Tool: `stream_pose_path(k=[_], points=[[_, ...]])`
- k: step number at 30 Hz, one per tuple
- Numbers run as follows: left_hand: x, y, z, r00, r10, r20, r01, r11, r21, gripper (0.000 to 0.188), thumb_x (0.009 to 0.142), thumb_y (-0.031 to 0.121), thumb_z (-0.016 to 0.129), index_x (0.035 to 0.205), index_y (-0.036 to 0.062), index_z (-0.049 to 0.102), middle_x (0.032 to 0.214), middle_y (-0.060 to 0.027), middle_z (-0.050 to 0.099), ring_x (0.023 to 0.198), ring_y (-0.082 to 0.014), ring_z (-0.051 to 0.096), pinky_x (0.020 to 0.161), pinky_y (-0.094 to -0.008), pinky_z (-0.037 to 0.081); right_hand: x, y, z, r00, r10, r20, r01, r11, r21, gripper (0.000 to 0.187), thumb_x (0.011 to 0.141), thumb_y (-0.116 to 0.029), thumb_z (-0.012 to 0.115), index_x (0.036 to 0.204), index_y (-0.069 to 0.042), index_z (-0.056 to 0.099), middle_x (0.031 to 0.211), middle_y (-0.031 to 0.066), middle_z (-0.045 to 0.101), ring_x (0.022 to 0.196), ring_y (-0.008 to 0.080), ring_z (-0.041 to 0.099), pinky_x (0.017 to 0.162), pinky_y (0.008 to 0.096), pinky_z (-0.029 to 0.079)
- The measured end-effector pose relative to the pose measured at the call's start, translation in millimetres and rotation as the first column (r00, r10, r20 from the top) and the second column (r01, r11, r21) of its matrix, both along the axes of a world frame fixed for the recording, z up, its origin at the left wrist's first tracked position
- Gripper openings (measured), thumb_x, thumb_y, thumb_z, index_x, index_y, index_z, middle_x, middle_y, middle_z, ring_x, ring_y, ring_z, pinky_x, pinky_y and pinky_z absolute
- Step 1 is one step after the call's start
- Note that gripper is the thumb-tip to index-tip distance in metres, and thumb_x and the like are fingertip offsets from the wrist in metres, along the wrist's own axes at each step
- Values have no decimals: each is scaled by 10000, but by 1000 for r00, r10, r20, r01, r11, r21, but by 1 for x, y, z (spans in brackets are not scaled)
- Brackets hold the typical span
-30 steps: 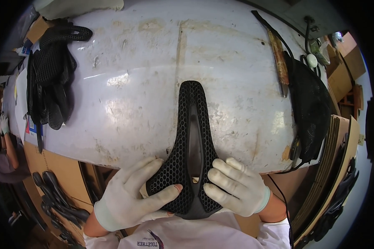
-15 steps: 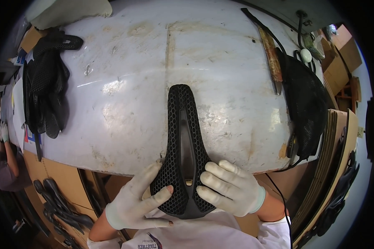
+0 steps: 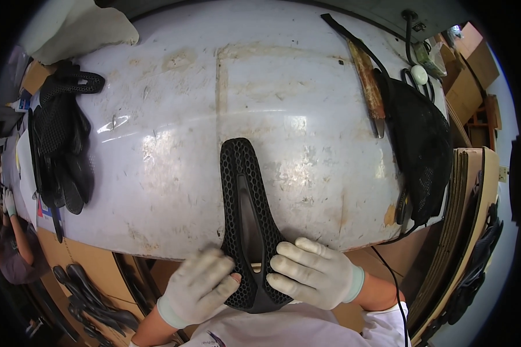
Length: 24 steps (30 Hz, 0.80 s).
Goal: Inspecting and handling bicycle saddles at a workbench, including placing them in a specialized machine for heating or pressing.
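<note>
- Over the near edge of the worktop [image 3: 173, 222]: black saddle [image 3: 233, 228], underside hidden.
- Right hand [image 3: 321, 276] pinches its right side, thumb unseen.
- Left hand [image 3: 198, 286] blurred at its left side; cannot tell if pinching.

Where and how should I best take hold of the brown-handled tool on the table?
Probably by the middle of its long, slim brown handle, coming from the left, over the table. Its metal tip points toward the person's side, so this grip should avoid it; a black strap and black mesh bag crowd its right side.
</note>
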<state>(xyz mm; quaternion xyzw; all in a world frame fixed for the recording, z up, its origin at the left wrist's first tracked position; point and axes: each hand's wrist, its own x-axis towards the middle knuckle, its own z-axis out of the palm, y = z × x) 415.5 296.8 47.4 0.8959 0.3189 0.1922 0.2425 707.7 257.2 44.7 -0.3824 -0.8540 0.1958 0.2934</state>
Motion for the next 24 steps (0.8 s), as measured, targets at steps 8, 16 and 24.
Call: stream_pose_path(k=[8, 16, 24], points=[[6, -2, 8, 990, -119, -72, 117, 993, -21, 262, 888, 160, 756, 1142, 223, 769, 1352, -94, 625, 1235, -328, 635, 951, -389, 630, 1, -1, -1, 999, -7, -32, 7, 1000, -9, 329, 878, -166, 633, 1158, -30, 738, 1212, 150, 706, 1183, 336, 685, 1021, 442, 552], [0, 13, -15, 790, 390, 473, 89, 691, -718, 698, 971, 394, 737, 1531, 54, 495, 1480, -231, 524, 1333, -344, 568, 1065, -474, 529, 3, 3, -7, 999, 22, -29, -23, 999, -42, 342, 889, -151, 639, 1207, -54, 722, 1278, 126, 675, 1255, 326, 643, 1049, 454, 539], [46, 77, 16, 918, 377, 124, 9, 292, -957, 636, 1016, 298, 665, 1487, -73, 451, 1208, -163, 682, 943, -166, 702, 809, -302, 582, 5, -12, -10, 993, 106, 46, -108, 993, 50, 320, 901, -149, 640, 1205, -75, 713, 1277, 113, 666, 1251, 319, 636, 1054, 452, 542]])
